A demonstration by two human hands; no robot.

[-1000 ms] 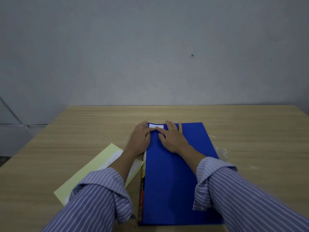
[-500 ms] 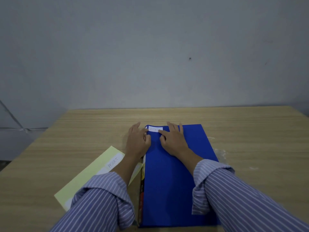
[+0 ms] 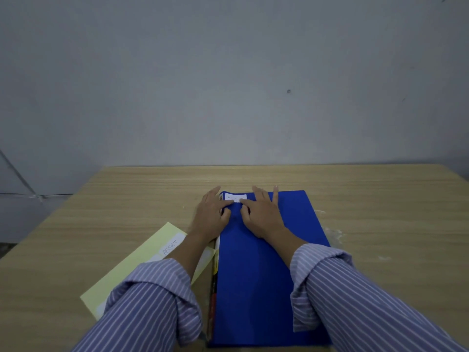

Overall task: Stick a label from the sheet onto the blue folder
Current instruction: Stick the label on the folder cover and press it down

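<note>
The blue folder (image 3: 256, 270) lies flat on the wooden table, spine to the left. A small white label (image 3: 235, 197) with handwriting sits at its far left corner. My left hand (image 3: 212, 215) rests palm down over the folder's left edge, its thumb touching the label's near edge. My right hand (image 3: 262, 214) lies flat on the folder, thumb also at the label's near edge. Both hands press down and hold nothing. The pale yellow label sheet (image 3: 142, 262) lies left of the folder, partly under my left forearm, with a white label reading "ASSET" (image 3: 170, 247) on it.
The wooden table (image 3: 380, 204) runs back to a plain grey wall. Faint clear smears or film (image 3: 332, 233) lie just right of the folder. Striped sleeves cover both forearms at the near edge.
The left hand shifted slightly left off the label, then its thumb came back to it; more of the label now shows. The right hand stayed on the folder.
</note>
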